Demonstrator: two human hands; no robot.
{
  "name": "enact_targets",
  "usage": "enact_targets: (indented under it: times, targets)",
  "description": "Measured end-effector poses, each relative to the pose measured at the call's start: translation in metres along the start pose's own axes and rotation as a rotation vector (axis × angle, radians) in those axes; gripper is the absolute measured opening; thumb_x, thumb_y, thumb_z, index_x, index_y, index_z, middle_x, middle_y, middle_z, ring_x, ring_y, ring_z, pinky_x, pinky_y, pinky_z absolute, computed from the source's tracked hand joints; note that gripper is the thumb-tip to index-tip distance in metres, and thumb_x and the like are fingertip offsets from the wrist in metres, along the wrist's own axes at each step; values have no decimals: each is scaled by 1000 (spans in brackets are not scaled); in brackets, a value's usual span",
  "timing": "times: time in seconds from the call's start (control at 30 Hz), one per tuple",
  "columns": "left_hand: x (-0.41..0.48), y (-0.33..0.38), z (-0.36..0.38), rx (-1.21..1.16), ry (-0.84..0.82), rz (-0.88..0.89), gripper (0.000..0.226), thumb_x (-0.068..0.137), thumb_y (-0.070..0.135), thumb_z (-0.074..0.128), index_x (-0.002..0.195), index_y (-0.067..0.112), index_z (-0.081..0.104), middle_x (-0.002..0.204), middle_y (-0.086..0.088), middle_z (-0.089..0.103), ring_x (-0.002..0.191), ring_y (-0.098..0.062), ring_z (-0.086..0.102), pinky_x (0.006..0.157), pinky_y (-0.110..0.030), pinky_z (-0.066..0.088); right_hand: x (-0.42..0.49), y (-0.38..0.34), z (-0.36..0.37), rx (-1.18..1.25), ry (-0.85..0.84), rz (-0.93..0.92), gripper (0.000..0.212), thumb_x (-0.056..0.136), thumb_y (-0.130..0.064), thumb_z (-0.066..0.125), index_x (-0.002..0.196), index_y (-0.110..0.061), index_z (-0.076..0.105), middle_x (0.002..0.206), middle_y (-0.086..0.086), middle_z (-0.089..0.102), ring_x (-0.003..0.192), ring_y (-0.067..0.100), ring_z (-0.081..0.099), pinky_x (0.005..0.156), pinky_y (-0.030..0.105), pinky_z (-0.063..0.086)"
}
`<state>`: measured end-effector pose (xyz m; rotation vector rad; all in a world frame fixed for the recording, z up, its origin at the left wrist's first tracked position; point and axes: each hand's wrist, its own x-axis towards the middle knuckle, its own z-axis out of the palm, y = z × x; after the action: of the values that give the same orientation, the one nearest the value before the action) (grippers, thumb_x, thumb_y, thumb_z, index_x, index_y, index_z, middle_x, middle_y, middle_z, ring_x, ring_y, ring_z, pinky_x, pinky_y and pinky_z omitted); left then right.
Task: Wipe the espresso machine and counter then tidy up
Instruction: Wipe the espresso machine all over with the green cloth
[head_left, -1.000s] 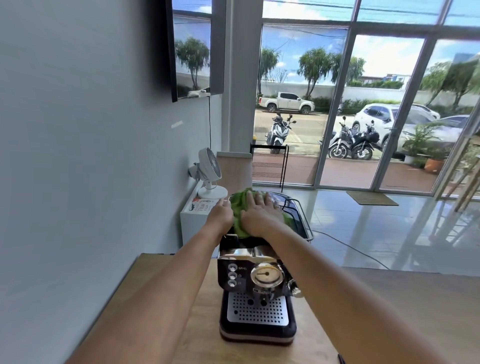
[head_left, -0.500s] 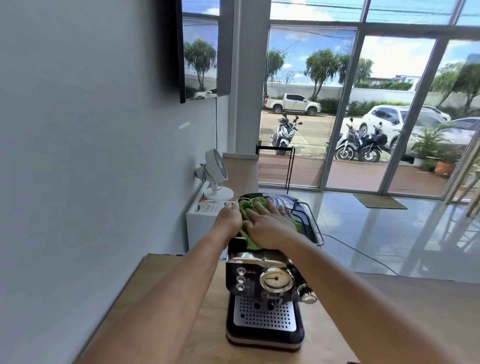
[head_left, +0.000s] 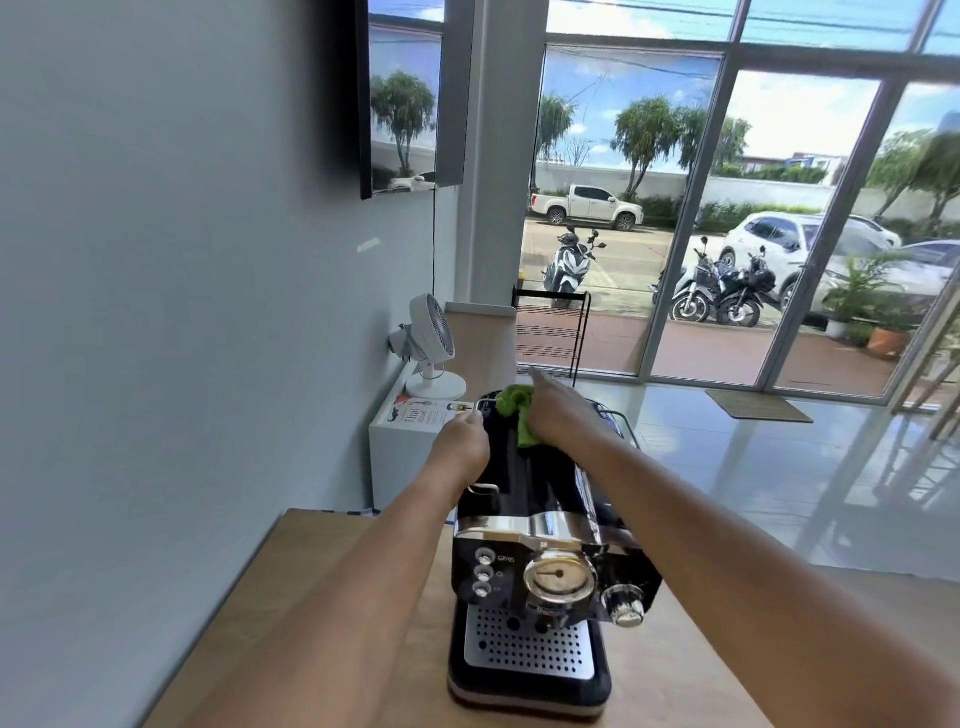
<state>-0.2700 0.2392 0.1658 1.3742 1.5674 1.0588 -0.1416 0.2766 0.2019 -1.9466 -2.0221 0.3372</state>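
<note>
- While the right hand (head_left: 558, 413) lay flat with its fingers straight, it pressed the green cloth (head_left: 511, 408) onto the far end of the espresso machine (head_left: 545, 561) top. A spread palm probably gave the widest wiping contact.
- The left hand (head_left: 462, 439) sat just beside the right, not touching it. Its fingers curled at the thin chrome rail (head_left: 475, 401) on the top's left edge, seemingly gripping it to brace the machine against the wiping push.
- The cloth was bunched between the two hands, partly under the right palm and poking out past the fingertips.
- Below both forearms the machine stood on the wooden counter (head_left: 291, 597), with its gauge and drip tray (head_left: 527, 649) nearer the person than the hands were. That kept the top within easy reach.
- Judging by this, only the top was being wiped; the machine's front and the counter looked like later work.
- Beyond the left hand, well apart, a white fan (head_left: 431, 332) stood on a white cabinet (head_left: 389, 457) by the wall.
</note>
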Motion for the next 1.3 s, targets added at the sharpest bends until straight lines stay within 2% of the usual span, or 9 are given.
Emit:
enact_targets:
  times: [0.13,0.27,0.5,0.63,0.73,0.83,0.97,1.13,1.3]
  targets:
    - [1,-1,0,31,8,-6,40,103,25,26,130,12,52,144,-11,46,128,-24,43,103,-30,30,31,-21,0,-99,-155,-108,54,87,-14,38,136,-30,51,139,9,56,122,30,55,101,40,45]
    - [1,-1,0,44,14,-17,45,104,28,25,136,7,48,147,-10,44,135,-25,39,108,-31,28,44,-19,-11,-135,-288,-113,45,106,-28,32,135,-1,52,146,19,47,131,30,47,98,28,35]
    - [1,0,2,28,44,-35,46,103,30,25,136,6,48,144,-12,46,131,-26,43,105,-33,31,125,37,21,-182,-272,123,77,73,-57,26,137,-22,52,151,11,44,134,31,44,110,51,31]
    - [-2,2,2,39,51,-41,43,103,25,28,135,4,48,144,-13,46,131,-27,42,103,-31,31,44,-15,-8,-242,-252,-65,53,96,-58,30,143,-39,44,155,1,39,140,26,37,113,42,28]
    - [-5,4,1,65,48,-52,43,103,26,26,129,2,52,138,-15,50,126,-27,46,94,-29,32,50,-5,-8,-192,-284,-78,56,99,-56,29,144,-27,47,153,4,41,138,25,39,111,37,28]
    - [-7,6,0,74,50,-80,43,103,24,25,130,0,50,138,-16,49,126,-28,46,96,-31,34,94,29,8,-136,-238,44,76,82,-65,22,137,-22,53,151,9,45,135,29,43,111,53,27]
    - [-9,8,0,75,54,-80,44,103,23,24,133,-2,46,142,-18,45,130,-30,43,104,-34,33,52,12,-3,-212,-115,238,74,79,-53,26,144,-23,44,152,12,41,135,33,41,109,52,31]
    - [-10,8,-1,49,42,-89,44,103,23,24,131,-2,48,141,-20,47,127,-31,45,105,-37,34,4,-8,6,-193,-189,18,63,98,-40,24,157,-26,9,165,8,-3,151,31,-4,122,48,1]
    - [-12,9,-3,-37,13,-91,49,101,32,27,121,0,58,130,-17,57,118,-29,53,102,-37,39,-66,-6,9,-256,-198,-70,62,101,-42,17,157,-24,0,163,10,-16,149,33,-15,121,48,-3]
